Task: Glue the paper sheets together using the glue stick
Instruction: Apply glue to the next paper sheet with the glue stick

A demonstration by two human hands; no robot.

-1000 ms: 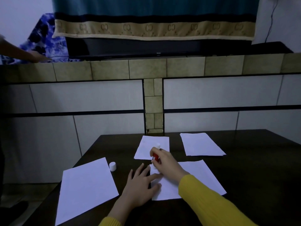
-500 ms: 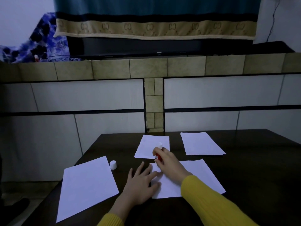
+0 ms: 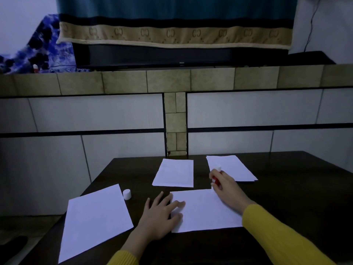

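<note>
Four white paper sheets are lying on the dark table [image 3: 286, 188]. Biggest in the view is the left sheet [image 3: 95, 219], lying tilted near the table's left edge. Next is the near sheet [image 3: 206, 211], lying in front of the person. Two smaller-looking ones are lying at the far side: the middle sheet [image 3: 174, 173] and the far right sheet [image 3: 235, 167], which may be a small stack, I cannot tell.

Both arms are wearing yellow sleeves. The right arm is reaching forward and to the left across the near sheet. The right hand [image 3: 222, 182] is hovering at that sheet's far right corner, its fingers curling tightly around the red glue stick [image 3: 214, 179]. The white tip of the stick is pointing up and away, showing in front of the far right sheet.

The left hand [image 3: 162, 211] is lying flat, palm down, with fingers straight and spreading apart. Its thumb and forefinger are pressing on the left edge of the near sheet, while the other fingers are resting on the table.

Smallest is the white cap [image 3: 127, 194], standing on the table just beside the left sheet's far corner.
</note>
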